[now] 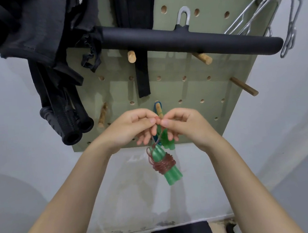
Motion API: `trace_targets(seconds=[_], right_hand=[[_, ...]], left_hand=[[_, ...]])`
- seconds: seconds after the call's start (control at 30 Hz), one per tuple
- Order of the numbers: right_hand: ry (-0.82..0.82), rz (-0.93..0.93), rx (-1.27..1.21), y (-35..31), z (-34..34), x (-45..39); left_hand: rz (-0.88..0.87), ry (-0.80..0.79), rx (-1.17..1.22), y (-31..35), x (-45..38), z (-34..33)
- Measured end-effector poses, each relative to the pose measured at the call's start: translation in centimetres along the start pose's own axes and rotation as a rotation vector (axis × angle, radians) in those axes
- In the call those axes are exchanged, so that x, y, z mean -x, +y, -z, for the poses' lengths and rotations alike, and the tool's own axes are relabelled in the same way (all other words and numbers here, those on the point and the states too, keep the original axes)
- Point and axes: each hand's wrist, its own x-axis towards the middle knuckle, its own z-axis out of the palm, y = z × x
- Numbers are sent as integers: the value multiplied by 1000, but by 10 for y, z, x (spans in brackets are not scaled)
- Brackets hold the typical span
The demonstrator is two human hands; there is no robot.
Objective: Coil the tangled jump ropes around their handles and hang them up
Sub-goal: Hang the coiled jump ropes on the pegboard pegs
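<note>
A jump rope with green handles [168, 171] and a red cord [164, 164] coiled round them dangles below my hands. My left hand [132, 129] and my right hand [183, 124] pinch the red cord's loop between thumbs and forefingers, right in front of a wooden peg [159, 111] on the green pegboard [211, 87]. On that peg hangs a second rope with green handles [167, 144] and a blue cord [156, 105], partly hidden behind my fingers.
A black foam bar [190, 42] rests across upper pegs. Black grips [69, 125] and dark cloth [41, 29] hang at the left, a black strap [142, 75] in the middle. Metal hangers [286, 18] dangle at the upper right. Bare pegs [244, 86] stick out at right.
</note>
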Motion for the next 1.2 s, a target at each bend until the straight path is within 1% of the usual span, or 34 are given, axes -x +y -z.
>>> trace_targets(seconds=[0.07, 0.23, 0.37, 0.47, 0.6, 0.73, 0.87, 0.97, 1.07, 1.13, 1.2], right_hand=[[45, -11, -9, 9, 3, 1], [202, -36, 42, 33, 6, -4], [225, -109, 12, 43, 4, -21], [225, -121, -34, 42, 6, -37], [218, -153, -86, 37, 9, -57], [218, -235, -138, 35, 7, -72], [120, -305, -187, 41, 7, -70], [91, -302, -203, 45, 12, -67], [89, -288, -212, 48, 14, -64], [108, -276, -215, 52, 15, -60], [147, -237, -158, 61, 19, -56]], left_hand=[[17, 65, 13, -7, -5, -5], [85, 321, 116, -28, -18, -15], [105, 440, 162, -38, -34, -18], [99, 487, 207, -41, -47, -15], [101, 556, 203, -40, -64, -5], [129, 567, 201, -42, -77, 2], [143, 532, 184, -57, -67, 1], [155, 481, 211, -68, -59, -2], [156, 432, 181, -69, -59, -5], [144, 438, 176, -69, -59, -5], [118, 452, 185, -72, -60, -5]])
